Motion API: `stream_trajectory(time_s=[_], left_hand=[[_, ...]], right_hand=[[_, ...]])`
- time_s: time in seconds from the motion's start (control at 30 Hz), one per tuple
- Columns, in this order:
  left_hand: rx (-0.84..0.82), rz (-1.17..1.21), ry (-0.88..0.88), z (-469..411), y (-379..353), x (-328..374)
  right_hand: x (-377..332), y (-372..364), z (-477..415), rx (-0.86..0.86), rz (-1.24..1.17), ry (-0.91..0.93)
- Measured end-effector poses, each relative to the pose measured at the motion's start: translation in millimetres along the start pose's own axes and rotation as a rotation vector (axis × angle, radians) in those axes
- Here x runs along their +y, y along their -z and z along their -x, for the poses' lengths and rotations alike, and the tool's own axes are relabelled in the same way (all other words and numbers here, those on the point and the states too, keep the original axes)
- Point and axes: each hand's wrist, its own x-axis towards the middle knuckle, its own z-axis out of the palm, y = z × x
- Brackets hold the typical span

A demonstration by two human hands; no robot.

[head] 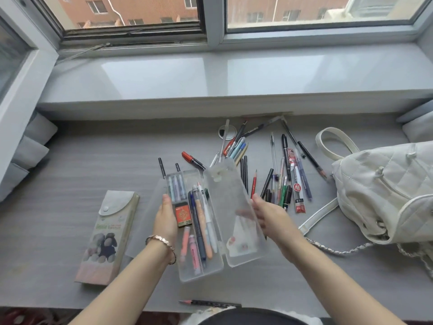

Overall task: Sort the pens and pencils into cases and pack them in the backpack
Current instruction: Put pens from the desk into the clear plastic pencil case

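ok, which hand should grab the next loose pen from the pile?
Right, probably. The right hand holds only the lid and sits beside the loose pens. The left hand grips the case tray on the far side.

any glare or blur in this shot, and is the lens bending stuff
Head view: window daylight leaves two pale glare patches on the sill; the wide lens bows the sill's edge and the window frame; the lid and the right hand holding it look smeared, its fingers hazy through the frosted plastic; the loose pens are fairly sharp.
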Motion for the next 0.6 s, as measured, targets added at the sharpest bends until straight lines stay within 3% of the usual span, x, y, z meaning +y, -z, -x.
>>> stream_trajectory(time_s=[0.1, 0.2, 0.27, 0.47, 0.6], left_hand=[[-0.070, 0.068, 0.045, 0.8, 2.5, -3.4], [-0.378, 0.380, 0.123, 18.1, 2.1, 6.5], [-0.480, 0.373, 0.085, 22.4, 3.1, 9.8], [-0.253, 0.211, -0.041, 19.6, -0.9, 1.7], [-0.248, 0.196, -0.078, 27.6, -10.9, -3.5]], right_hand=[[-3.8, -22.9, 12.3, -0.120, 0.149, 0.236], [1.3, -45.7, 19.8, -0.250, 0.414, 0.266], [6.5, -56.6, 24.5, -0.257, 0.609, 0.272], [12.2, -52.4, 21.6, -0.173, 0.576, 0.307], [12.2, -45.1, 16.5, -0.075, 0.312, 0.135]])
